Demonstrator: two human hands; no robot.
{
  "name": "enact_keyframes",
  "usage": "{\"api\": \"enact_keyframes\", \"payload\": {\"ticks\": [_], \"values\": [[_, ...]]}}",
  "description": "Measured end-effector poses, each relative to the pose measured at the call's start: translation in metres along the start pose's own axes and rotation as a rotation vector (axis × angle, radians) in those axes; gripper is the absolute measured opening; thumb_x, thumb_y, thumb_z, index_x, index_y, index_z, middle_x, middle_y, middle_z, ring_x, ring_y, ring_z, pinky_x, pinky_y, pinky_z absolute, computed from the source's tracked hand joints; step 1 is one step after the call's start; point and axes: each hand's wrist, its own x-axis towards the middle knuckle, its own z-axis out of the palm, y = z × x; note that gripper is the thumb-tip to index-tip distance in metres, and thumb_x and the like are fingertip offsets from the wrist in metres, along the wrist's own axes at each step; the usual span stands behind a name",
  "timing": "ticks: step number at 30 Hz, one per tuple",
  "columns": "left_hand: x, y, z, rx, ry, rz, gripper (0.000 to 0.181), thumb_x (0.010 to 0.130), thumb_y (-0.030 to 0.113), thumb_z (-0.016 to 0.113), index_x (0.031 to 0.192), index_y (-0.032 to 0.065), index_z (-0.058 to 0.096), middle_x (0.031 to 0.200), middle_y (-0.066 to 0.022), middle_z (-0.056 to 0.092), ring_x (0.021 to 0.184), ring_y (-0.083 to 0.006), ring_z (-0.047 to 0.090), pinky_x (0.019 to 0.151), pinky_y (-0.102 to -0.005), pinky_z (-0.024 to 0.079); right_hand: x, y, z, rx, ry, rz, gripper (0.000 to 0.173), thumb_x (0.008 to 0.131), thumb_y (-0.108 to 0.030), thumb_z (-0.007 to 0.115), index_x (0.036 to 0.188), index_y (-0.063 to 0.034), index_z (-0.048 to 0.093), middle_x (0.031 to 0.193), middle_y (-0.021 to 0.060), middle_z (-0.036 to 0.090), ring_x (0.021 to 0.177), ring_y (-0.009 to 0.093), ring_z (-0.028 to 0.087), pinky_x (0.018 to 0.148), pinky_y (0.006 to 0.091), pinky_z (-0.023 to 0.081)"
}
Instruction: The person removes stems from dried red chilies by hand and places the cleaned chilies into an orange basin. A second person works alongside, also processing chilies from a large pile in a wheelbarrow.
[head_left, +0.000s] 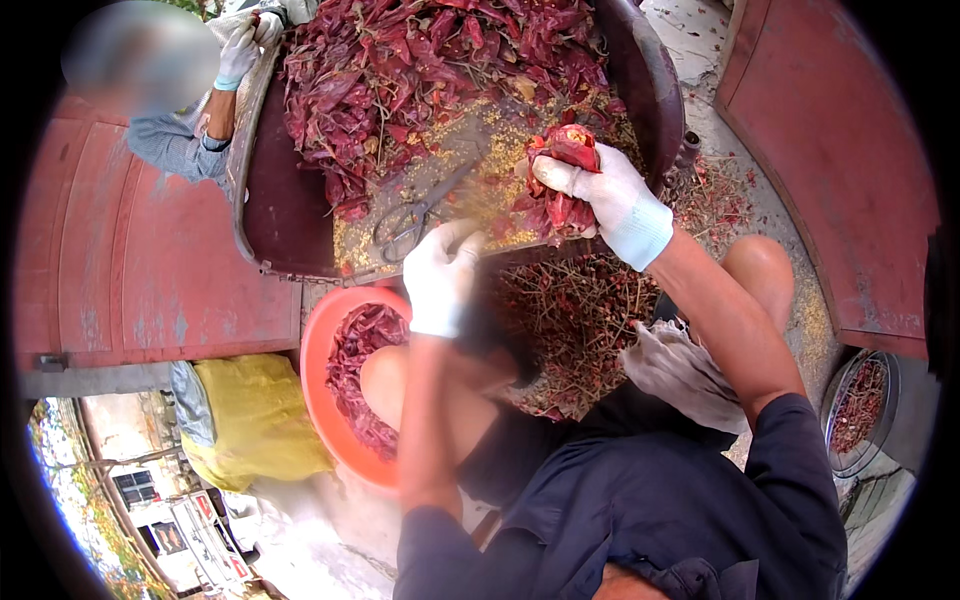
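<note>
In a white work glove, my right hand (611, 191) is closed around a bunch of dried red chili peppers (564, 210), some split so that seeds show. My left hand (442, 277), also gloved and slightly blurred, is raised near the front edge of the cart bed, fingers bent and apart, with nothing visible in it. Just beyond it, a pair of metal scissors (409, 225) lies on the seed-strewn board. Behind is a large heap of dried red chilies (420, 67) in the dark red cart (281, 217).
An orange basin (319, 390) of chilies stands by my left knee. Stems (570, 322) cover the ground between my legs. A person (202, 135) works at the cart's far left. A yellow sack (255, 420), a clear basin (832, 420) and red metal doors (832, 172) flank the space.
</note>
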Motion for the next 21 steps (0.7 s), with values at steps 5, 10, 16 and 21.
{"api": "enact_keyframes", "payload": {"ticks": [5, 10, 16, 21], "values": [[0.003, -0.01, 0.026, 0.445, 0.017, 0.235, 0.025, 0.082, 0.027, 0.074, 0.095, 0.0061, 0.072, 0.089, -0.0119, 0.069, 0.082, -0.0261, 0.068, 0.076, -0.0365, 0.052, -0.006, -0.009, 0.003, -0.135, -0.06, 0.013, 0.029, 0.09, -0.027, 0.071, 0.114, -0.0119, 0.063, 0.082, 0.0008, 0.068, 0.059, 0.009, 0.064, 0.041, 0.0222, 0.038], [0.003, -0.013, 0.028, 0.313, 0.067, 0.169, 0.017, 0.083, 0.021, 0.073, 0.092, 0.0067, 0.072, 0.084, -0.0115, 0.069, 0.077, -0.0246, 0.067, 0.073, -0.0351, 0.052, -0.015, -0.006, 0.004, -0.213, -0.167, 0.039, 0.025, 0.092, -0.024, 0.069, 0.112, -0.0115, 0.061, 0.072, 0.0041, 0.068, 0.054, 0.01, 0.063, 0.041, 0.022, 0.035], [-0.004, 0.019, 0.009, -0.149, 0.118, 0.008, 0.013, 0.089, 0.013, 0.07, 0.093, 0.0004, 0.069, 0.081, -0.0029, 0.068, 0.072, -0.0088, 0.059, 0.068, -0.0257, 0.049, -0.016, 0.005, 0.001, -0.135, -0.187, 0.012, 0.03, 0.093, -0.022, 0.067, 0.119, -0.0097, 0.061, 0.08, 0.0023, 0.069, 0.057, 0.009, 0.064, 0.041, 0.0218, 0.038], [-0.034, 0.065, -0.016, -0.326, 0.162, -0.037, 0.018, 0.09, 0.018, 0.068, 0.094, 0.0002, 0.069, 0.084, -0.0067, 0.069, 0.079, -0.013, 0.061, 0.076, -0.03, 0.05, -0.033, -0.007, 0.012, -0.196, -0.27, -0.133, 0.029, 0.092, -0.013, 0.068, 0.119, -0.0044, 0.062, 0.09, 0.0043, 0.068, 0.063, 0.011, 0.064, 0.052, 0.024, 0.049]]}}
